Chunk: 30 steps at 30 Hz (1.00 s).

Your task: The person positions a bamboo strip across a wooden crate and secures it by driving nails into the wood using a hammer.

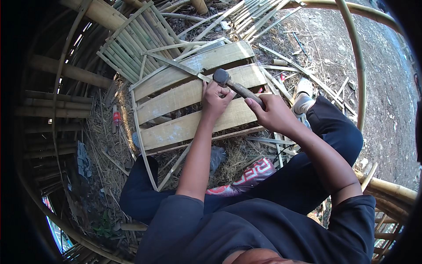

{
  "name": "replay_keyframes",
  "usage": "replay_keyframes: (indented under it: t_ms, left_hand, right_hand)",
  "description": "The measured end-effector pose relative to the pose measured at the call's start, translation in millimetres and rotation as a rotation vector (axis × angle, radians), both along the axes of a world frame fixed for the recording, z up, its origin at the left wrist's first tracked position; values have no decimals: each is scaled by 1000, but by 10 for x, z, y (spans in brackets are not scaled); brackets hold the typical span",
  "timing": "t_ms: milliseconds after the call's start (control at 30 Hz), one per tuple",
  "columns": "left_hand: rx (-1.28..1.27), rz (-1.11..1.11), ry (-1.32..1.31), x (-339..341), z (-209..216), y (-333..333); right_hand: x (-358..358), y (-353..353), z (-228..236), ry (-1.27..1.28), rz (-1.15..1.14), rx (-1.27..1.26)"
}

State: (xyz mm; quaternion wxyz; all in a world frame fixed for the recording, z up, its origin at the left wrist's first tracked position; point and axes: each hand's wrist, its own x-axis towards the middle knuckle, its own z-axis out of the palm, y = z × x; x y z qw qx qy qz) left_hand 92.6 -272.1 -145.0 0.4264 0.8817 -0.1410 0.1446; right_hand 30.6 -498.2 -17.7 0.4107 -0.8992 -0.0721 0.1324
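A slatted wooden crate [176, 110] lies in front of me, its pale boards separated by dark gaps. My right hand [274, 112] is wrapped round the wooden handle of a hammer [246, 92]. The hammer's dark head is over the crate, right by the fingertips of my left hand [214, 102]. That hand rests over the crate's middle with its fingers closed at the end of a split bamboo strip [178, 66], which slants in from the far left. Whatever is pinched there is hidden by the fingers and the hammer head.
Beyond the crate's far left corner lies a bamboo slat panel [136, 42]. Loose bamboo strips [303, 72] litter the ground to the right. A bottle with a red label [116, 118] stands at left. A curved bamboo pole [358, 66] rises at right.
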Motion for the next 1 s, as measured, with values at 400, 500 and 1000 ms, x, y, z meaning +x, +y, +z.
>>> replay_keyframes:
  t_ms: [400,500,1000]
  left_hand:
    - [-47,-6,-18,-34,74,-20]
    - [-51,-1,-42,-35,41,-43]
    - [18,31,81,-58,78,-11]
  right_hand:
    - [74,-51,-28,42,12,55]
    - [92,-28,-116,183,15,-105]
    - [144,5,-79,227,63,-75]
